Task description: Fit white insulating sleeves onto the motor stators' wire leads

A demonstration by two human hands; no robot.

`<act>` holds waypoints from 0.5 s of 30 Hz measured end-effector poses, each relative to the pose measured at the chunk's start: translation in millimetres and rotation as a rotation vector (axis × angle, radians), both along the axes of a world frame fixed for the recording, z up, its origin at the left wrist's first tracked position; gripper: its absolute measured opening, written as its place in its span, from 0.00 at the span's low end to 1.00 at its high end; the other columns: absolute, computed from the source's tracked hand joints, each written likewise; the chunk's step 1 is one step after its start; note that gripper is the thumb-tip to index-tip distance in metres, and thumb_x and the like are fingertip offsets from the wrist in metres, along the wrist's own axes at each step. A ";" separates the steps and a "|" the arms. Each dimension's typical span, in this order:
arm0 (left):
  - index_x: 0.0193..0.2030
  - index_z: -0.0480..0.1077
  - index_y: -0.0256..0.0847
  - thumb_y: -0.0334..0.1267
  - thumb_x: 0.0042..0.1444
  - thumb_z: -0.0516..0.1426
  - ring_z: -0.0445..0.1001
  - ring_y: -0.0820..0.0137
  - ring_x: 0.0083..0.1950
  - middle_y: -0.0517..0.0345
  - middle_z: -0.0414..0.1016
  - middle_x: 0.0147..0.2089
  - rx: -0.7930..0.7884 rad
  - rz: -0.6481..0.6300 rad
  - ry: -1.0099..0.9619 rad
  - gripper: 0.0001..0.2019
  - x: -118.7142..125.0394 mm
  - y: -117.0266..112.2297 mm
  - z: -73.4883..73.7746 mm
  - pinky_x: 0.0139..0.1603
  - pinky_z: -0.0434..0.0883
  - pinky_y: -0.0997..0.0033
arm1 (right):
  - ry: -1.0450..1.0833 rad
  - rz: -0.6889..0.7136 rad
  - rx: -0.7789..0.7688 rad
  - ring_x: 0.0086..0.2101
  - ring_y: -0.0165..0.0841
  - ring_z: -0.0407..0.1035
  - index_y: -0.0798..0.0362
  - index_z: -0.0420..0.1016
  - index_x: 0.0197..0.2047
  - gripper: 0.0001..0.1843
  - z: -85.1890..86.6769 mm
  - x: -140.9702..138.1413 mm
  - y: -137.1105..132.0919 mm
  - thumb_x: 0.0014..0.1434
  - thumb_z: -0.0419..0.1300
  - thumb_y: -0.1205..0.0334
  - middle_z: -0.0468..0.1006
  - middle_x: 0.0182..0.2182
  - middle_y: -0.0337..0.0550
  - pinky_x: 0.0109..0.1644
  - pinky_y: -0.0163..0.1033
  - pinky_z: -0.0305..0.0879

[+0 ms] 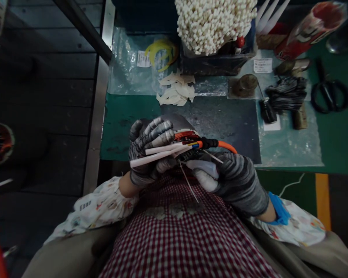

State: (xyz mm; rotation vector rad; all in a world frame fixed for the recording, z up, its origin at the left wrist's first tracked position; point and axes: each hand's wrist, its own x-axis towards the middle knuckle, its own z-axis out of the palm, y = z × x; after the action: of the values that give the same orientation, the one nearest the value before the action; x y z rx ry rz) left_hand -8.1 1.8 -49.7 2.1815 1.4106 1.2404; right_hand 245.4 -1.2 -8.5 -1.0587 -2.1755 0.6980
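In the head view, my left hand [147,154], in a grey striped glove, grips the side of a motor stator [187,135] with red windings. Its fingers lie along the part and its thumb is below. White sleeves [159,152] cover wires that cross in front of this hand. An orange cable [227,146] runs from the part through a black grommet. My right hand [237,181], gloved too, is closed round a small translucent squeeze bottle [205,168], whose narrow tip points left at the part. Thin white ties [189,183] stick out below. The part's underside is hidden.
A dark bin [217,65] heaped with short white tubes [214,23] stands at the back. Cream cut pieces [176,90], yellow loops [164,54], black scissors [330,92], a dark striped cloth bundle [287,92] and a red can [310,31] lie around the green bench [127,127].
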 end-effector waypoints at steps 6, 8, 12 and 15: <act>0.65 0.78 0.60 0.58 0.68 0.61 0.74 0.52 0.74 0.64 0.81 0.67 -0.116 -0.064 -0.033 0.22 10.2 14.3 14.1 0.86 0.49 0.47 | -0.042 -0.072 0.036 0.39 0.39 0.86 0.40 0.86 0.49 0.10 2.4 13.5 3.1 0.69 0.64 0.60 0.90 0.40 0.36 0.42 0.42 0.84; 0.63 0.79 0.57 0.58 0.66 0.62 0.75 0.51 0.73 0.61 0.82 0.66 -0.149 -0.062 -0.003 0.22 18.7 22.9 23.3 0.85 0.52 0.45 | -0.121 -0.123 0.073 0.37 0.40 0.85 0.40 0.86 0.48 0.09 1.8 18.9 6.0 0.68 0.64 0.57 0.90 0.39 0.37 0.35 0.43 0.81; 0.64 0.78 0.50 0.50 0.66 0.65 0.75 0.52 0.73 0.55 0.81 0.67 -0.149 -0.133 0.068 0.22 35.7 40.7 40.1 0.84 0.55 0.45 | -0.226 -0.179 0.172 0.26 0.39 0.78 0.40 0.86 0.42 0.08 3.3 24.8 13.6 0.67 0.64 0.53 0.85 0.28 0.39 0.24 0.44 0.65; 0.64 0.78 0.48 0.51 0.68 0.62 0.77 0.51 0.71 0.54 0.82 0.65 -0.128 -0.155 0.173 0.21 43.6 51.6 47.2 0.81 0.60 0.44 | -0.248 -0.184 0.227 0.24 0.36 0.71 0.41 0.84 0.40 0.08 6.1 25.3 17.6 0.67 0.64 0.52 0.80 0.25 0.39 0.25 0.43 0.60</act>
State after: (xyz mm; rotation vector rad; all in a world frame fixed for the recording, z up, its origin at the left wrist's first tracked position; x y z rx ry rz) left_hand 35.4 53.3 -2.5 2.3052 1.3129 0.9026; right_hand 270.7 16.3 -2.4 -1.2565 -2.2601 0.2399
